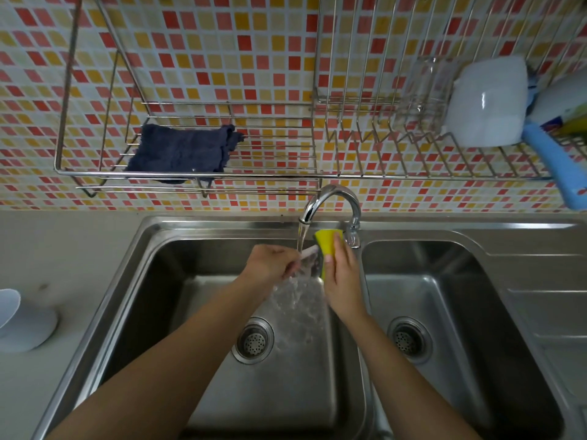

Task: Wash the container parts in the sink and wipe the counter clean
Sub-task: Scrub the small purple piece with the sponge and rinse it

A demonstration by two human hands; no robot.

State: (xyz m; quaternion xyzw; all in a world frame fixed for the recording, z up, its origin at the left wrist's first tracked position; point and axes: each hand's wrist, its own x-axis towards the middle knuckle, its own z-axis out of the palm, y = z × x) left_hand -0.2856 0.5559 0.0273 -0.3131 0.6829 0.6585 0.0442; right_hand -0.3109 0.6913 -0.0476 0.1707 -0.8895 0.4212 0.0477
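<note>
Water from tap [330,201] runs over small clear container part [308,260] pinched in left hand [270,265] fingers; right hand [341,274] grips sponge [328,244] beside it. Likely light, slippery; hold by edges.

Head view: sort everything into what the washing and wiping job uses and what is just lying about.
In use: left hand, clear container part, right hand, yellow sponge, running tap, left basin; probably the dark blue cloth.
Lying about: white bowl, glass, blue handle, white object on counter.
</note>
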